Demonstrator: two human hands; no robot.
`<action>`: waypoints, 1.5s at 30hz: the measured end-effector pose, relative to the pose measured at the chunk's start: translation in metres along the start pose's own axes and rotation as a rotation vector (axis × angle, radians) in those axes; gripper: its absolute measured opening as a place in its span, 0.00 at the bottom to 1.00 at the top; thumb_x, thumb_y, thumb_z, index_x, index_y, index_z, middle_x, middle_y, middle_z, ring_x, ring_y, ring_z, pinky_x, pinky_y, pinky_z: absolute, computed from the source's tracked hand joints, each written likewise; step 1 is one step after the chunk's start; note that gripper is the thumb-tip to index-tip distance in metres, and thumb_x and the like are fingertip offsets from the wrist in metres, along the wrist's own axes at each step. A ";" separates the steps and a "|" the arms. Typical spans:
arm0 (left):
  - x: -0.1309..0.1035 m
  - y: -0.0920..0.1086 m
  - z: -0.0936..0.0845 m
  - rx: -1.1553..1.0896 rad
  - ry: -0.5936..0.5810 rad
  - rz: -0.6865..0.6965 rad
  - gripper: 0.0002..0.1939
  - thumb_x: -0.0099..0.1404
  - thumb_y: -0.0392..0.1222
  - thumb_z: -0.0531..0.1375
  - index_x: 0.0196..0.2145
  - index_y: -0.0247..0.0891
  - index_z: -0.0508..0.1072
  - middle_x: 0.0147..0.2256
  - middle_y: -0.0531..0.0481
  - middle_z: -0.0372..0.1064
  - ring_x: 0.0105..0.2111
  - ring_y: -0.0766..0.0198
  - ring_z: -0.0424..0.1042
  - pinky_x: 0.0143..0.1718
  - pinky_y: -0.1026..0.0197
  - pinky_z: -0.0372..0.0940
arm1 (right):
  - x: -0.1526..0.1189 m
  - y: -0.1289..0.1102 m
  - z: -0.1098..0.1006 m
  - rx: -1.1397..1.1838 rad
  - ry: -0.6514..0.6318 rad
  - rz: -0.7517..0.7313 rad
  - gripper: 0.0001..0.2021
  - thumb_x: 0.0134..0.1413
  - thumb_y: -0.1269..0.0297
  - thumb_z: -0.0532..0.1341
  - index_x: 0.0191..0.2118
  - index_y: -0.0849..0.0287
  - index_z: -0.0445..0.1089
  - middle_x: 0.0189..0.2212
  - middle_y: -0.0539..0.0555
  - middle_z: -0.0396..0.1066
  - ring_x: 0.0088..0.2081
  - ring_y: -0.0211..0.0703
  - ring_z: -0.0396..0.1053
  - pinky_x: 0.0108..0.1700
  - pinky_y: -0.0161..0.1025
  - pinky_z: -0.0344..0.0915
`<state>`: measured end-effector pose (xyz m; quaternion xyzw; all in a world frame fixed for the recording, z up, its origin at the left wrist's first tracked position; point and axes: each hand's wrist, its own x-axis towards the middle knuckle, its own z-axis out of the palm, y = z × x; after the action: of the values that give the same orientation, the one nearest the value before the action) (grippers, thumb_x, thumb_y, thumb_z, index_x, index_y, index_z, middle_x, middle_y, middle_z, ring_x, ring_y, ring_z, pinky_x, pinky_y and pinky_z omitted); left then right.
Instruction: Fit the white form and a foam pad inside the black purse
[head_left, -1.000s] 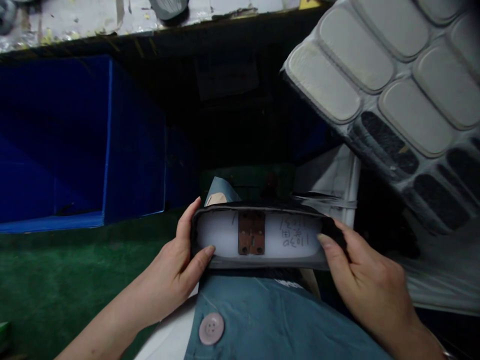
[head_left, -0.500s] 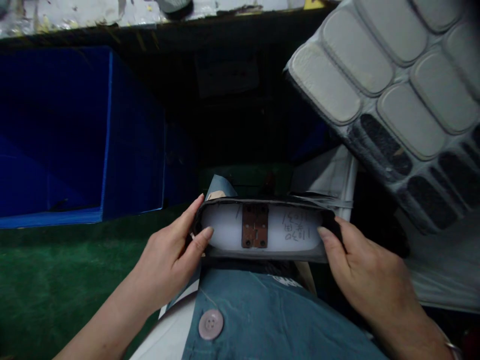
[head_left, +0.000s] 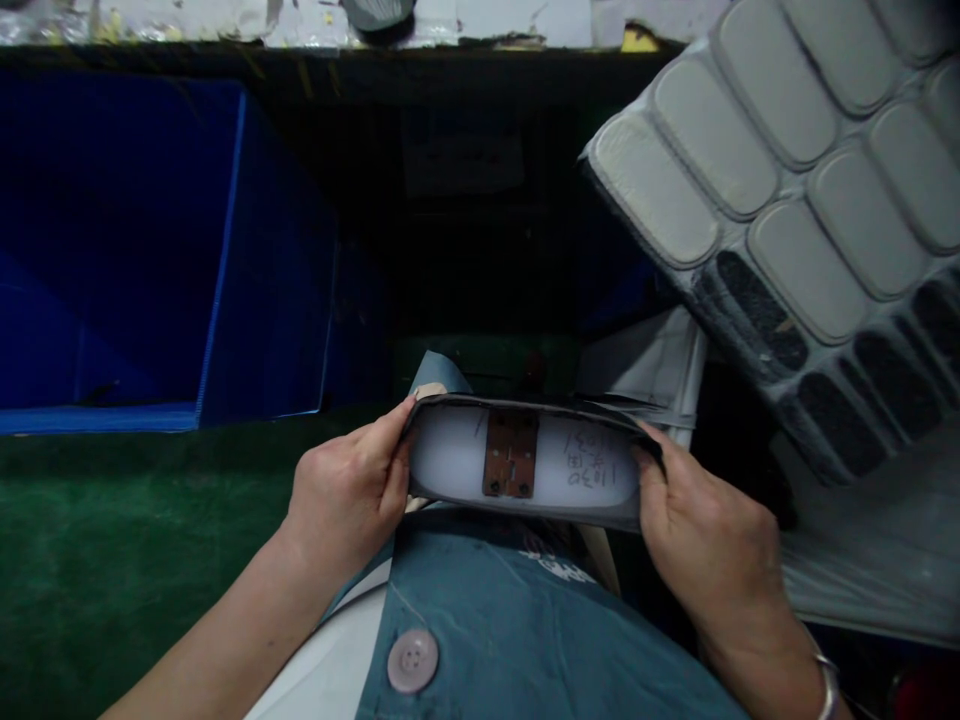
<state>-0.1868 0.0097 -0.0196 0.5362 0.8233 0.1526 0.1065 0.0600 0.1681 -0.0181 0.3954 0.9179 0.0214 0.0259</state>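
Observation:
A white oval block (head_left: 450, 452) lies inside a black sleeve-like cover (head_left: 525, 512) in front of my apron. Set across the block's middle is a brown metal plate (head_left: 511, 455) with small holes, and handwriting is visible on its right half. My left hand (head_left: 349, 480) grips the cover's left end, thumb bent at the rim. At the opposite end my right hand (head_left: 705, 510) pinches the cover's dark edge, its thumb on the near side and its fingers around the outside. The underside of the cover is hidden.
A large blue bin (head_left: 281, 270) stands at the left on the green floor (head_left: 90, 560). On the right, plastic-wrapped dark pieces with pale oval tops form a stack (head_left: 795, 200). A stained worktable edge (head_left: 247, 25) runs along the top, with a dark recess beneath.
My left thumb has drawn back from the block to the cover's rim. My right hand has shifted slightly left and its grip has closed in around the edge.

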 end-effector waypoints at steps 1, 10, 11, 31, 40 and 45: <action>0.000 -0.001 0.000 -0.004 0.005 0.014 0.20 0.67 0.38 0.50 0.53 0.31 0.68 0.41 0.43 0.76 0.35 0.57 0.77 0.33 0.60 0.71 | -0.001 0.000 0.001 0.000 0.010 -0.001 0.16 0.62 0.66 0.52 0.52 0.64 0.69 0.34 0.57 0.78 0.29 0.45 0.75 0.28 0.37 0.64; 0.001 -0.009 0.003 -0.065 -0.007 0.083 0.21 0.65 0.35 0.51 0.54 0.28 0.67 0.42 0.40 0.75 0.37 0.58 0.77 0.37 0.61 0.71 | -0.005 -0.002 0.004 -0.032 0.060 -0.025 0.16 0.61 0.66 0.54 0.50 0.67 0.69 0.29 0.56 0.77 0.25 0.42 0.73 0.28 0.37 0.62; 0.001 -0.009 0.004 -0.079 -0.006 0.084 0.21 0.65 0.34 0.51 0.54 0.28 0.67 0.43 0.40 0.75 0.37 0.58 0.76 0.38 0.61 0.70 | -0.005 -0.003 0.003 -0.042 0.063 -0.030 0.16 0.61 0.66 0.54 0.49 0.68 0.70 0.27 0.56 0.77 0.24 0.42 0.73 0.27 0.37 0.62; -0.012 -0.007 0.000 -0.319 -0.204 -0.164 0.25 0.68 0.39 0.50 0.62 0.37 0.57 0.20 0.57 0.64 0.17 0.70 0.63 0.22 0.68 0.60 | -0.008 -0.003 0.000 -0.018 -0.048 -0.012 0.17 0.61 0.66 0.52 0.52 0.68 0.67 0.25 0.58 0.75 0.24 0.47 0.73 0.24 0.39 0.60; 0.024 -0.003 0.000 -0.577 -0.191 -0.280 0.19 0.64 0.48 0.56 0.50 0.39 0.71 0.48 0.46 0.70 0.47 0.58 0.69 0.47 0.60 0.65 | 0.022 0.015 -0.010 0.187 -0.220 0.036 0.16 0.62 0.59 0.52 0.52 0.54 0.67 0.42 0.52 0.76 0.39 0.47 0.76 0.35 0.39 0.70; 0.033 0.011 0.007 -0.776 -0.131 -0.426 0.20 0.64 0.50 0.54 0.48 0.37 0.73 0.48 0.45 0.72 0.49 0.53 0.69 0.54 0.53 0.62 | 0.029 0.009 -0.012 0.138 -0.254 0.050 0.16 0.62 0.65 0.50 0.51 0.54 0.69 0.38 0.52 0.78 0.36 0.48 0.77 0.33 0.40 0.69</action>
<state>-0.1878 0.0449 -0.0224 0.2835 0.7888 0.3903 0.3809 0.0462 0.1950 -0.0065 0.4187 0.8963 -0.0911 0.1142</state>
